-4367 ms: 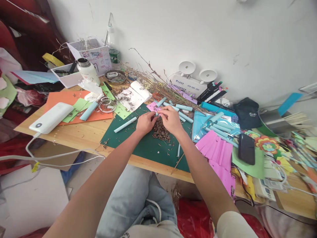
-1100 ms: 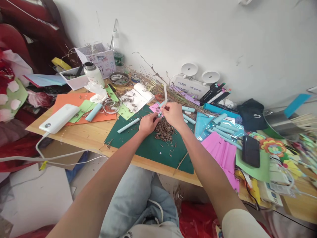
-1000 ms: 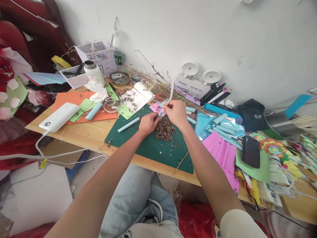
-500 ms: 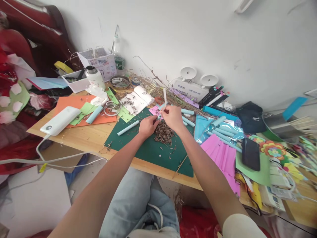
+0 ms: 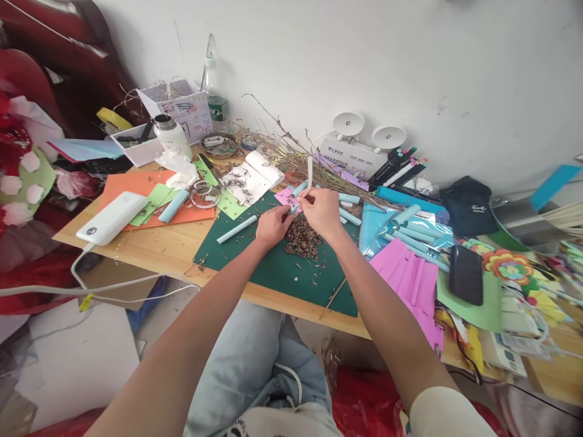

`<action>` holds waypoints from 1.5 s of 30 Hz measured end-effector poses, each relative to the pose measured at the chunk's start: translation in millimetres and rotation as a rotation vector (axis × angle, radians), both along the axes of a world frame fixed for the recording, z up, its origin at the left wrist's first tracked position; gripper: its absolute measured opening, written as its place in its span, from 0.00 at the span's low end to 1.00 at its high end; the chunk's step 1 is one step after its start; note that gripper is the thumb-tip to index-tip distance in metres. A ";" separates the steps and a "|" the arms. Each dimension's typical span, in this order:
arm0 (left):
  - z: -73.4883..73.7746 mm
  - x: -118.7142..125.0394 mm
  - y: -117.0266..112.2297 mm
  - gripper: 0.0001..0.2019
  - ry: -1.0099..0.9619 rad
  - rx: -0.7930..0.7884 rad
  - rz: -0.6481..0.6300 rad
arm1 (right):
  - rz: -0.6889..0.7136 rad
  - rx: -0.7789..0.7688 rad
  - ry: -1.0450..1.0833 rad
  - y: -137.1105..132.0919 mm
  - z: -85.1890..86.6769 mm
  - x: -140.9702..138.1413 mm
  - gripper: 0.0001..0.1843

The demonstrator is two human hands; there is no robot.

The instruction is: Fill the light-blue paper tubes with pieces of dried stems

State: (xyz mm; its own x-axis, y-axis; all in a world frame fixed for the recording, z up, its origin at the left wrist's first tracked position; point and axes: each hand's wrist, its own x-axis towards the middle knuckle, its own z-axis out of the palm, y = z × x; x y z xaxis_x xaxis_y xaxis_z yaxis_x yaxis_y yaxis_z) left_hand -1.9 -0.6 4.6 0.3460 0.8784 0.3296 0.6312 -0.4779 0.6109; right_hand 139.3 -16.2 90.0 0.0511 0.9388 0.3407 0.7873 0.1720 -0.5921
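My left hand and my right hand meet over a dark green cutting mat. Together they pinch a small light blue paper roll. A white strip rises from my right hand's fingers and curls upward. Just below the hands lies a pile of dried brown plant bits. A pink paper piece sits right behind the hands. One loose blue paper roll lies on the mat to the left.
Dried twigs spread along the wall. Several blue rolls, pink paper sheets and a black phone lie to the right. Orange paper, a white power bank and a white bottle are on the left.
My hands have stayed together over the mat with the blue roll. The white strip in my right hand has been pulled up and now stands curled above the fingers.
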 end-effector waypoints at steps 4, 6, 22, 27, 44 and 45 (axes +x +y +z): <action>-1.2 0.5 0.2 0.10 -0.025 -0.001 0.000 | 0.005 -0.001 -0.002 1.0 2.1 1.0 0.08; -1.2 0.6 0.1 0.09 -0.017 0.005 0.005 | 0.006 -0.002 -0.013 2.6 2.9 1.0 0.07; 0.1 0.6 -0.3 0.11 -0.030 0.014 0.003 | -0.001 0.018 0.016 2.3 0.0 3.9 0.08; 0.6 1.0 -0.5 0.12 -0.009 -0.011 0.012 | 0.008 0.011 -0.001 2.3 0.6 2.1 0.07; 1.4 0.8 -0.5 0.11 0.001 0.003 0.009 | 0.052 0.031 0.031 0.0 -4.2 7.5 0.08; 1.6 0.9 -0.5 0.11 -0.003 -0.002 0.010 | 0.045 0.035 0.033 0.1 -5.1 8.4 0.08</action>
